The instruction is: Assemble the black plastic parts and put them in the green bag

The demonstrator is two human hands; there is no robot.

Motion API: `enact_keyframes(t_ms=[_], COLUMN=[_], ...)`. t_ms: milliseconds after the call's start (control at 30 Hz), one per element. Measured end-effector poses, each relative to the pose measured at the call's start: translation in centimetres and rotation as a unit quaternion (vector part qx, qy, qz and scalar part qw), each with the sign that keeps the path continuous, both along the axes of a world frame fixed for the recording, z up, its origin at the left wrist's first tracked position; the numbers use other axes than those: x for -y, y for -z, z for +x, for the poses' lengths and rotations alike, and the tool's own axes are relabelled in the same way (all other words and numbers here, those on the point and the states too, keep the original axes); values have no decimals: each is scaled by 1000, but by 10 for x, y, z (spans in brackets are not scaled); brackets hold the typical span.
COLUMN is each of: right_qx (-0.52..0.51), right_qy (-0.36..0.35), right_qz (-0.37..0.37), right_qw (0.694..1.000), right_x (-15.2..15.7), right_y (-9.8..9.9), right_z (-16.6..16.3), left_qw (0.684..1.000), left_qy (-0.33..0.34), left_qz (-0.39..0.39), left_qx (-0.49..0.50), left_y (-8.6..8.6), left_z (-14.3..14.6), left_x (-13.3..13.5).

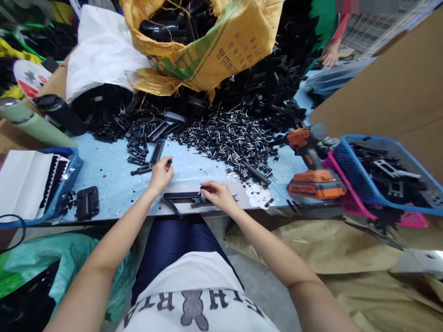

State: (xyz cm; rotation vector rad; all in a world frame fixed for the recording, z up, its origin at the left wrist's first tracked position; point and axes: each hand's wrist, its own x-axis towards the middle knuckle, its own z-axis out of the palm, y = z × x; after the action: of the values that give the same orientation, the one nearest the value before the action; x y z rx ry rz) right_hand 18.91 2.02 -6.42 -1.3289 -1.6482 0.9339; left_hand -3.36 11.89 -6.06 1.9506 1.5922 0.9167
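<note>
My left hand is raised over the blue work surface, its fingertips pinched on a small black part. To its right, my right hand is closed at the fingertips around something small and dark, too little to name. Under and beside that hand, a black hinged bracket lies near the table's front edge, partly covered by the fingers. Beyond both hands spreads a heap of black-headed metal pins. Slim black plastic arms are piled behind my left hand.
An orange cordless drill stands on the right, beside a blue basket of black parts. White discs lie near the front edge. A yellow sack stands behind. Another person's hand shows at upper right. At left is a green bottle.
</note>
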Motion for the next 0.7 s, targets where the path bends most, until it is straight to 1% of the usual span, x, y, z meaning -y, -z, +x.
enact_keyframes(t_ms=[67, 100, 167, 233, 300, 367, 500, 533, 600, 700], right_qx=[78, 128, 231, 309, 349, 364, 353, 342, 319, 292], right_qy=[-15, -32, -75, -106, -110, -101, -93, -92, -88, -94], right_qz=[46, 69, 97, 100, 100, 108, 152, 167, 192, 201], right_qw=[996, 989, 965, 940, 925, 920, 919, 920, 924, 930], right_x=[4, 6, 8, 11, 14, 17, 21, 21, 20, 19], right_y=[-4, -7, -11, -12, -10, -7, -3, -3, -5, -9], right_z=[-5, -6, -8, -10, -12, -13, -14, -15, -14, -13], left_qw=[998, 996, 992, 990, 988, 984, 968, 963, 957, 959], left_qy=[-24, -42, -75, -93, -97, -77, 36, 53, 56, 64], left_qz=[17, 30, 54, 75, 111, 158, 234, 246, 262, 244], left_qx=[61, 77, 84, 74, 54, 19, -79, -95, -113, -129], left_y=[6, 10, 20, 30, 36, 39, 36, 36, 36, 40], left_z=[-22, -30, -38, -39, -37, -36, -39, -41, -44, -47], left_x=[31, 46, 72, 89, 96, 98, 99, 100, 99, 96])
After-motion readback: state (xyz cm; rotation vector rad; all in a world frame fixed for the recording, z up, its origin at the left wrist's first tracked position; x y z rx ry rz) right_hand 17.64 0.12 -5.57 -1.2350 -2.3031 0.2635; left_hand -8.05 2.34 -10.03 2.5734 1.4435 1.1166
